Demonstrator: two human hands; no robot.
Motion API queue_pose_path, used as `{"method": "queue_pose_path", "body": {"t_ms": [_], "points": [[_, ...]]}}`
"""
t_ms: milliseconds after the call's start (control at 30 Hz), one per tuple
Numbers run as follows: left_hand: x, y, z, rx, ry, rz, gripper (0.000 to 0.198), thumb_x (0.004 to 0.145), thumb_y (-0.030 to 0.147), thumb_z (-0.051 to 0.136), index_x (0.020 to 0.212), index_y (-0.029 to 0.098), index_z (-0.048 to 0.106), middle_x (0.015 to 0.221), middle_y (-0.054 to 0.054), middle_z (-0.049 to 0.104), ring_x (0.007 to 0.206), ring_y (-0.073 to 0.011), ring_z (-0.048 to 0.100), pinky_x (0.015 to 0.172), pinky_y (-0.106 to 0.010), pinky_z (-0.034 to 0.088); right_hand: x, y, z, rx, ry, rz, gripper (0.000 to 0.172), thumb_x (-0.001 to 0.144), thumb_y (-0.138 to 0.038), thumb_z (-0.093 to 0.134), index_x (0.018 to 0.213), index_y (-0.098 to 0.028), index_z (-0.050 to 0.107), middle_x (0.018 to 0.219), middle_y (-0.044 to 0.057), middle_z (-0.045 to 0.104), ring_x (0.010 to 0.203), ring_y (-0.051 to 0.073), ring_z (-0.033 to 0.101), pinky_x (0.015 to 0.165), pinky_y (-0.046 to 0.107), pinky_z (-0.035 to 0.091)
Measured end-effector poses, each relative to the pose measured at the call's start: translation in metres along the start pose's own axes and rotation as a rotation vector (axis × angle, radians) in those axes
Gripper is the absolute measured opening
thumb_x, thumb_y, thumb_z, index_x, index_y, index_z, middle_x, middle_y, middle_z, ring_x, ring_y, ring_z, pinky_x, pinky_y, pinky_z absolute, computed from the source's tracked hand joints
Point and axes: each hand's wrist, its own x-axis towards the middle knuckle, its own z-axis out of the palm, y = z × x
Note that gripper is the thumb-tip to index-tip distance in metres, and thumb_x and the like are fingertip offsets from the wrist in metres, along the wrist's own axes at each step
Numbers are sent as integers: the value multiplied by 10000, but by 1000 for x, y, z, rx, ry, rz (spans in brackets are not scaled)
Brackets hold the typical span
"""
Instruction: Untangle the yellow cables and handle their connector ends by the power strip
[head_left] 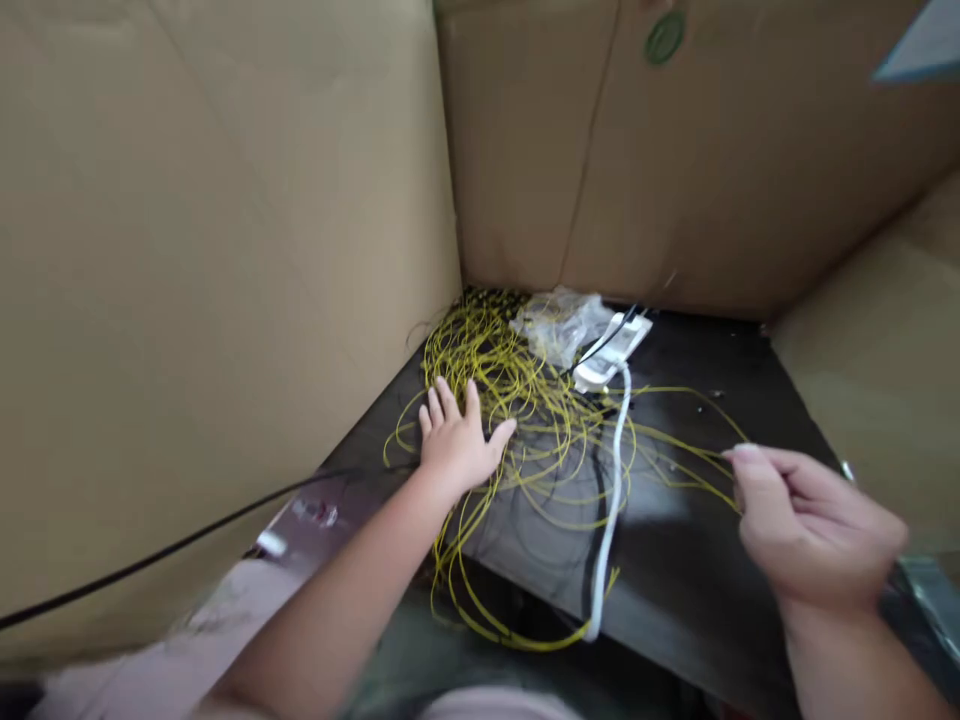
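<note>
Forearms enter from the bottom edge, both bare. Left hand (459, 440) lies flat, fingers spread apart, palm down on the tangle of yellow wires (525, 400) heaped on the dark surface (697, 560). Right hand (806, 530) is raised at the right, fingers pinched together on one yellow strand that runs back to the tangle. White cable (611, 500) crosses the tangle from a white power strip (615, 348) near the back and hangs over the front edge. Clear plastic bag (559, 322) sits just beside the strip, touching the wires. Cardboard walls (225, 250) enclose left, back and right. Black cord (172, 545) runs along the lower left.
</note>
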Motion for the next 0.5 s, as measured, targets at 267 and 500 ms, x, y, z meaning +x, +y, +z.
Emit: {"method": "queue_pose_path", "body": {"t_ms": [267,500], "points": [[6,-7,-12,32,155,32,869,781,649,280,1332,-23,263,1395,-301,186,1314,-384,127,1004,-577,164,4,3,0,40,-104,-49,144,764,-292,575,775,-180,664,709,13,662,615,126,612,523,160,450],[40,12,-41,-200,456,281,690,801,484,444,1332,74,281,1383,-209,306,1290,-311,260,1043,-500,216,1,10,1,19,-101,-91,168,769,-308,560,788,-176,661,743,18,670,638,138,624,548,163,471]]}}
